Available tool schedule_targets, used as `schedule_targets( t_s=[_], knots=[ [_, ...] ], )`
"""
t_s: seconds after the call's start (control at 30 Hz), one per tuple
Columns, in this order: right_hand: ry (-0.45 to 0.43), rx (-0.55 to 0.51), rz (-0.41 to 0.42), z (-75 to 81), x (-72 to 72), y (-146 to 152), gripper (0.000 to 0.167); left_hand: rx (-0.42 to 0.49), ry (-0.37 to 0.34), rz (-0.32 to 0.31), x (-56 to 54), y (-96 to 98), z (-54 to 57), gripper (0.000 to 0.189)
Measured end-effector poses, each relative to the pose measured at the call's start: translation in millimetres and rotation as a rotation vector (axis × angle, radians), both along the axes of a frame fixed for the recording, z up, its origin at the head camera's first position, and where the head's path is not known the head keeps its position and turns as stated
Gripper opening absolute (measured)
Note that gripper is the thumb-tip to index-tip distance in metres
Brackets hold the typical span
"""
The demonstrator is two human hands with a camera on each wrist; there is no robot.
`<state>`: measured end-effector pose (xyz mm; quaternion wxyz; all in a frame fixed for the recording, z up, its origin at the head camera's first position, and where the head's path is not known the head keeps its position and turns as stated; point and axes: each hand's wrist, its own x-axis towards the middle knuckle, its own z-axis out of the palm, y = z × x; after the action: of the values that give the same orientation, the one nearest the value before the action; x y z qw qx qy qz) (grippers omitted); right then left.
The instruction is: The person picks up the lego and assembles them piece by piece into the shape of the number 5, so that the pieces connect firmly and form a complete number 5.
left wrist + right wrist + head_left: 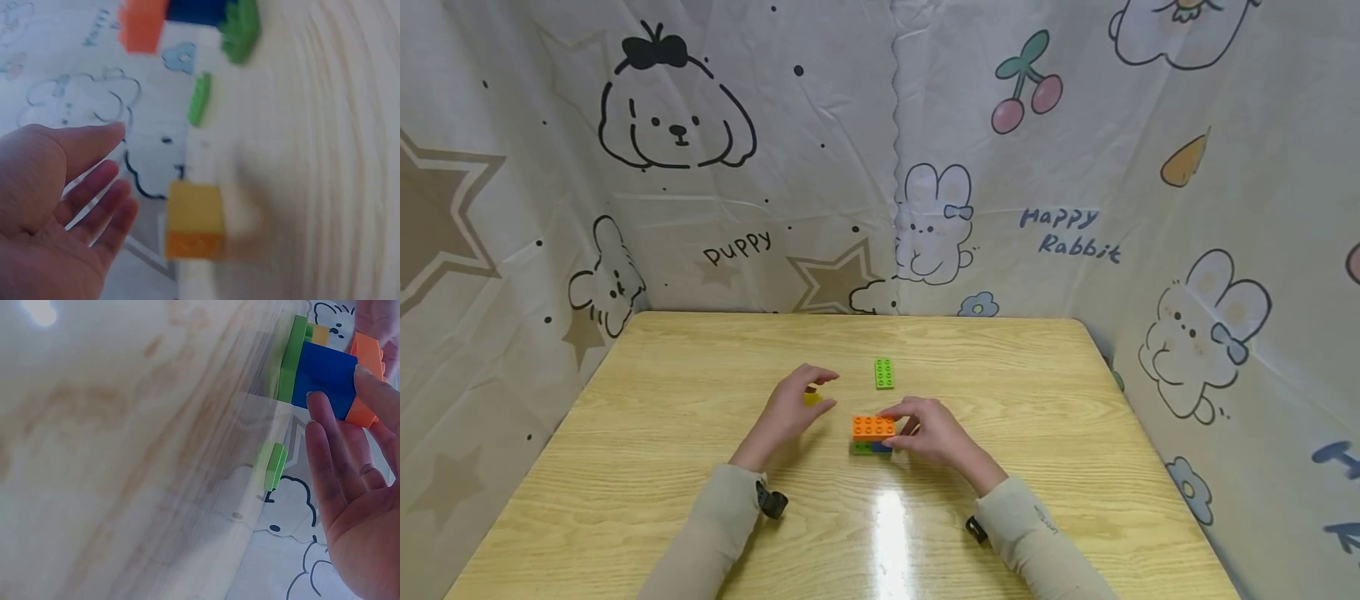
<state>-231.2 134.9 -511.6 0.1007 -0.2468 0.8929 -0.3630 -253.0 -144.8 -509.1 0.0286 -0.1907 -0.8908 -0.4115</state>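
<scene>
A small stack of building bricks stands on the table: an orange brick on top, a blue brick under its right part, and a green plate at the bottom. My right hand pinches the stack's right end at the orange brick, with the thumb in front, also touching the blue brick's edge, and other fingers spread nearby. Left of the stack, my left hand holds nothing, its thumb and fingers apart. A yellow brick stands on the table beside it, partly hidden by the hand in the head view.
Behind the stack lies a loose light-green plate. The wooden table ends at a printed cloth that hangs at the back and both sides. Each wrist carries a small black camera.
</scene>
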Motion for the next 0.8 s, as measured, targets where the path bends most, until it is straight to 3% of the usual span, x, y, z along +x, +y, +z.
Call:
schedule_targets(
  t_s=[0.17, 0.33, 0.53, 0.8],
  knots=[
    [0.005, -0.008, 0.003, 0.8, 0.1, 0.2, 0.041, -0.078, 0.003, 0.084, -7.2, -10.6, -11.1, 0.044],
    [0.010, -0.018, 0.009, -0.5, -0.4, 0.8, 0.041, -0.135, -0.037, 0.125, -11.6, -16.7, -20.3, 0.051],
    [0.007, -0.017, 0.006, -0.7, -0.5, 1.5, 0.041, -0.153, -0.101, 0.142, -13.4, -19.6, -24.9, 0.049],
    [0.005, -0.023, 0.005, -1.6, 0.0, 1.2, 0.041, -0.140, -0.103, 0.148, -11.7, -20.9, -26.6, 0.040]
  ],
)
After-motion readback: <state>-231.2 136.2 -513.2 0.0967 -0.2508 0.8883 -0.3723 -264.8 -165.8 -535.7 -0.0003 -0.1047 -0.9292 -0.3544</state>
